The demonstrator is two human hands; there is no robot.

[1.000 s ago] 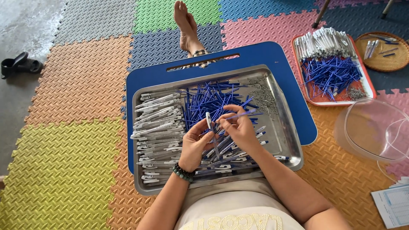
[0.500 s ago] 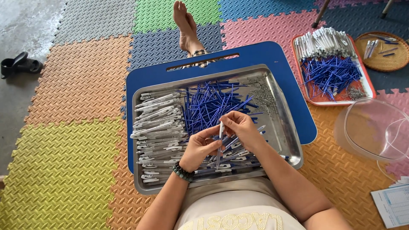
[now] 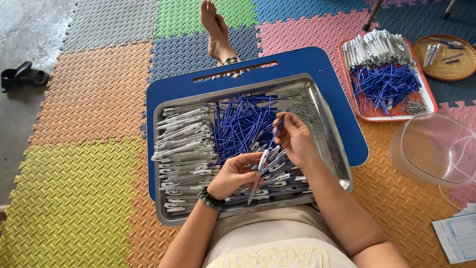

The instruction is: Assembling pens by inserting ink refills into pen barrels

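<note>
Now blue refill (image 3: 275,130) pinched in right hand (image 3: 296,140) fingers, entering pen barrel (image 3: 259,171) in left hand (image 3: 233,174).

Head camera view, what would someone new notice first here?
First, the steel tray on a blue lap board, packed with white pen barrels on its left and blue refills in the middle. Over it, the right hand feeds a refill into a barrel held by the left hand. A second, orange tray of the same parts lies at upper right on bright foam mats.
</note>
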